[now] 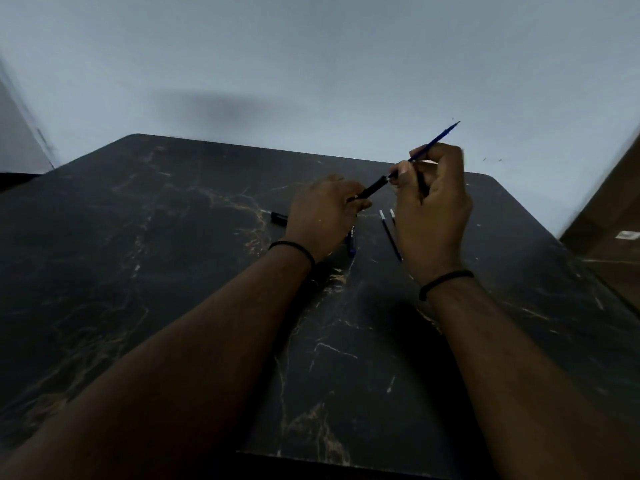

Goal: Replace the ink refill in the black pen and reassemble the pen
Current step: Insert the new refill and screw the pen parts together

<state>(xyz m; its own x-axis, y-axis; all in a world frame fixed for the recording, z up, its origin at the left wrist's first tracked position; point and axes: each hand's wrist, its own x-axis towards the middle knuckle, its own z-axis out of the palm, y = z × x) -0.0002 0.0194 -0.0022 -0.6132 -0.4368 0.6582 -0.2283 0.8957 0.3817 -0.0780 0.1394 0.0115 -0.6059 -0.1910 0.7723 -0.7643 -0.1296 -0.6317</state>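
My left hand (pixel 323 216) grips the black pen barrel (pixel 373 187), which points up and to the right above the table. My right hand (pixel 433 209) pinches a thin blue ink refill (pixel 437 141) whose lower end sits at the barrel's open mouth; its tip sticks up past my fingers. Another dark thin piece shows inside my right palm. Two spare refills (pixel 390 233) with white ends lie on the table between my hands. A black pen cap (pixel 279 217) lies left of my left hand. A blue-tipped pen part (pixel 351 244) peeks out under my left hand.
The table (pixel 173 271) is black marble with pale veins and rounded far corners. A light wall rises behind it. A brown wooden surface (pixel 609 230) stands at the right edge. Both wrists wear black bands.
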